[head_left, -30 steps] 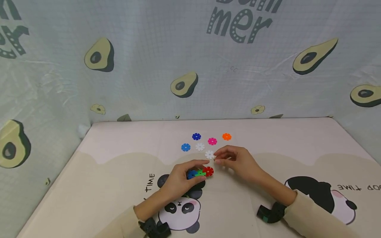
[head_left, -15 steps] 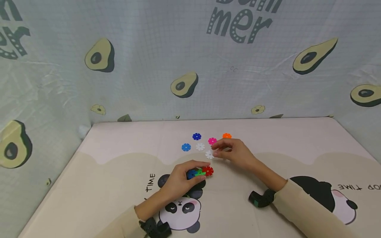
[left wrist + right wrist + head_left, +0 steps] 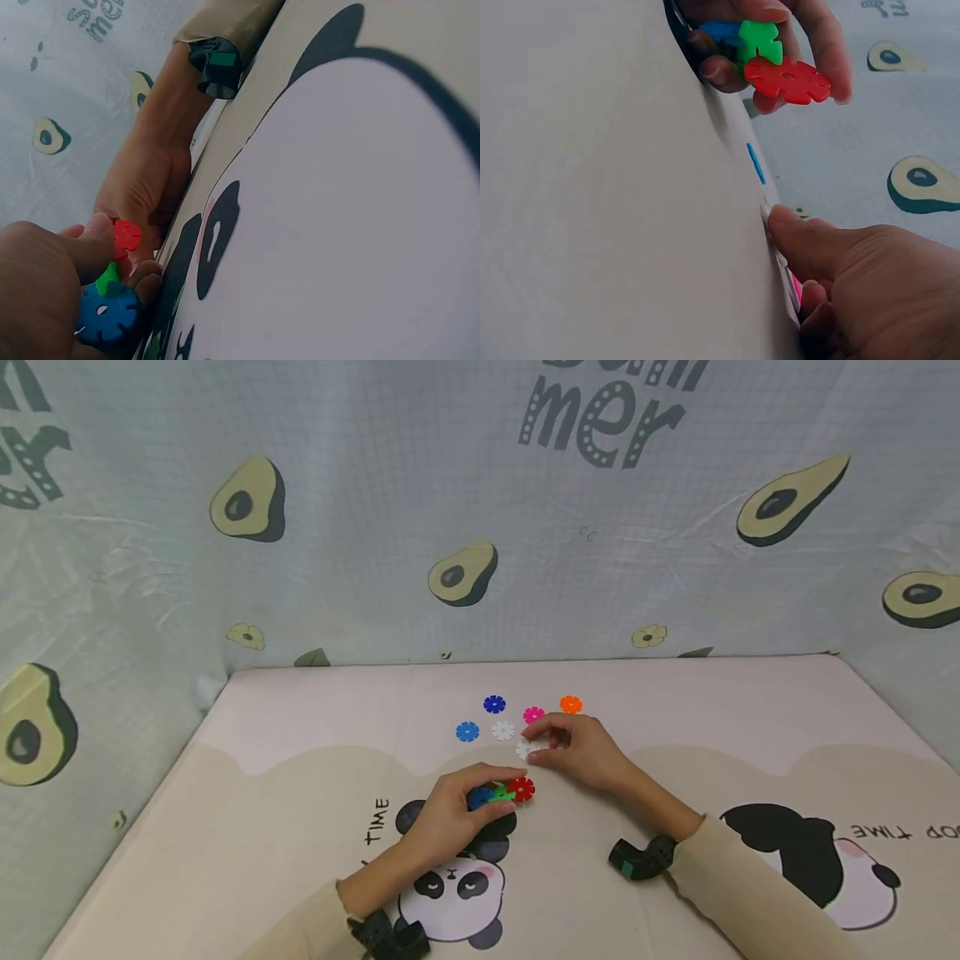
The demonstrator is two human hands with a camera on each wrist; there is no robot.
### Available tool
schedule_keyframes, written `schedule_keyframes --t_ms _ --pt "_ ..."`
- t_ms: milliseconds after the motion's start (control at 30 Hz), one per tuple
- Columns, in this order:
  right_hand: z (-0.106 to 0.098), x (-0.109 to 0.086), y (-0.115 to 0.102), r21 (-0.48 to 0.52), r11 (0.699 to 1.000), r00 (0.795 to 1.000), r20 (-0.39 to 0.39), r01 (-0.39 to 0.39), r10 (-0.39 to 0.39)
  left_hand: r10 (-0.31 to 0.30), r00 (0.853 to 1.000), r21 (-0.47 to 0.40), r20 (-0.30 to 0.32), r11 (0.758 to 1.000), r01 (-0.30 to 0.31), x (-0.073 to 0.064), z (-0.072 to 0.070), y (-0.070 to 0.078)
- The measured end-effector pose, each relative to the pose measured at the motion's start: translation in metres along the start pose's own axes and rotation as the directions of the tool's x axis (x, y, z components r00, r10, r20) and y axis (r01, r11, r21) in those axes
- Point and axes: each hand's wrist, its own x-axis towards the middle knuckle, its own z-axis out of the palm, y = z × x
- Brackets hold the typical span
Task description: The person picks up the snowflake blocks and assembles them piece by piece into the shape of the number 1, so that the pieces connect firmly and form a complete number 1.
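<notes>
My left hand (image 3: 450, 814) grips a small chain of notched plastic snowflake discs: a blue disc (image 3: 111, 311), a green disc (image 3: 759, 41) and a red disc (image 3: 521, 789), slotted together. The red end sticks out past the fingertips. Over a white snowflake disc (image 3: 521, 749) on the table is my right hand (image 3: 585, 750), thumb and forefinger spread at its edges. In the right wrist view the thumb (image 3: 802, 232) touches or nearly touches that disc's rim; a firm pinch cannot be made out.
Loose discs lie just beyond the hands: light blue (image 3: 467, 732), dark blue (image 3: 494, 704), another white disc (image 3: 503, 730), pink (image 3: 533, 715) and orange (image 3: 571, 704). A panda-print cloth (image 3: 285, 827) covers the table, with an avocado-print curtain (image 3: 360, 510) behind.
My right hand has moved left, first rising past the near white disc, then lowering over it with thumb and forefinger spread wider. The left hand and its disc chain stay put.
</notes>
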Motion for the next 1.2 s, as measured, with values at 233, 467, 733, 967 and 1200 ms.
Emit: schedule_keyframes --t_ms 233,467,733,967,1200 --pt "0.0003 -0.0006 -0.0009 -0.010 0.999 1.000 -0.007 0.030 -0.030 -0.002 1.000 0.000 -0.005 1.000 0.002 0.0003 0.0002 -0.0009" --pt "-0.0012 -0.0004 -0.0036 -0.029 0.999 0.999 0.004 0.044 -0.043 -0.012 1.000 0.002 -0.013 1.000 0.012 0.0009 -0.0003 -0.0005" --pt "-0.0011 -0.0016 -0.0047 -0.056 0.998 1.000 0.014 0.008 -0.007 -0.017 1.000 0.002 -0.018 1.000 0.017 0.0009 0.0001 -0.0007" --pt "-0.0024 -0.0008 -0.0078 -0.080 0.997 1.000 0.018 0.007 -0.006 -0.011 1.000 -0.001 -0.023 1.000 0.011 0.0016 -0.0001 -0.0003" --pt "-0.0040 -0.0012 -0.0082 -0.091 0.996 1.000 0.015 0.024 -0.023 -0.009 1.000 -0.012 -0.025 1.000 0.009 0.0015 -0.0002 0.0005"
